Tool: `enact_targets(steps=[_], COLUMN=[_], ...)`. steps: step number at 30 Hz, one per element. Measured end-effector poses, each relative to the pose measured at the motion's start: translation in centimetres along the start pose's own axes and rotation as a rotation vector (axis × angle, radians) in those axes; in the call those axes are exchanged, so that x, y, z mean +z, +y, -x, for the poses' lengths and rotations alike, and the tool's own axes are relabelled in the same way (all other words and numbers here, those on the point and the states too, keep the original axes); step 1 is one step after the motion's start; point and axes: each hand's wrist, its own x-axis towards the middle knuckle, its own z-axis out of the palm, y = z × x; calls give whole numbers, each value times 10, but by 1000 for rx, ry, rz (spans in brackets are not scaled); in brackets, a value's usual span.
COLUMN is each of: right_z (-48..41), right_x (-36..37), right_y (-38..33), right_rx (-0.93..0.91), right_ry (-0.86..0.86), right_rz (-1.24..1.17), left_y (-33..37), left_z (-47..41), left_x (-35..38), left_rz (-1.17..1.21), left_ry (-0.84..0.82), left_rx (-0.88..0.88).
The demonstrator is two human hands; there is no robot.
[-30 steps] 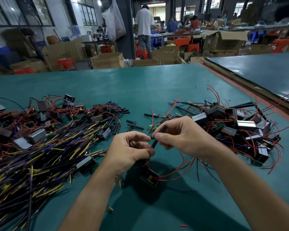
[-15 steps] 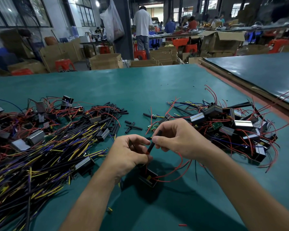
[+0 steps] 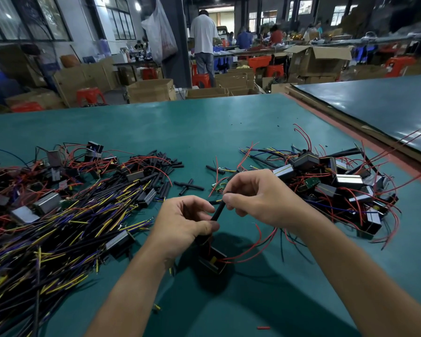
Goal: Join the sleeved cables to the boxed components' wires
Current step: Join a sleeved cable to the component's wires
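Note:
My right hand (image 3: 260,198) pinches the upper end of a black sleeved cable (image 3: 217,212) above the green table. My left hand (image 3: 182,224) pinches its lower end between thumb and forefinger. Below my hands hangs a small black boxed component (image 3: 213,261) with red wires (image 3: 255,246) looping to the right. A big heap of black sleeved cables with yellow and purple wire ends (image 3: 58,229) lies at the left. A pile of boxed components with red wires (image 3: 338,188) lies at the right.
Loose black sleeve pieces (image 3: 188,186) lie in the middle of the green table (image 3: 180,132), just beyond my hands. A second dark table (image 3: 374,103) adjoins at the right. Cardboard boxes, red stools and people stand in the background.
Both hands have stayed together over the same spot. The black sleeved cable has slid a little further down between my fingers toward my left hand.

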Motion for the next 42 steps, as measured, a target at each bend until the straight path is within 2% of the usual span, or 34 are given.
enact_targets(steps=[11, 16, 25, 31, 42], right_z=[1, 2, 2, 2, 0], right_x=[-4, 0, 2, 4, 9], right_y=[-4, -3, -3, -2, 2], right_rx=[6, -11, -11, -27, -51], right_ry=[61, 10, 20, -12, -96], right_rz=[-3, 41, 69, 45, 95], left_y=[-1, 0, -4, -9, -13], left_z=[1, 2, 4, 3, 0], left_x=[0, 2, 5, 9, 11], left_rz=[-147, -122, -18, -115, -192], left_ry=[-13, -42, -110, -65, -94], left_rx=[80, 72, 24, 55, 78])
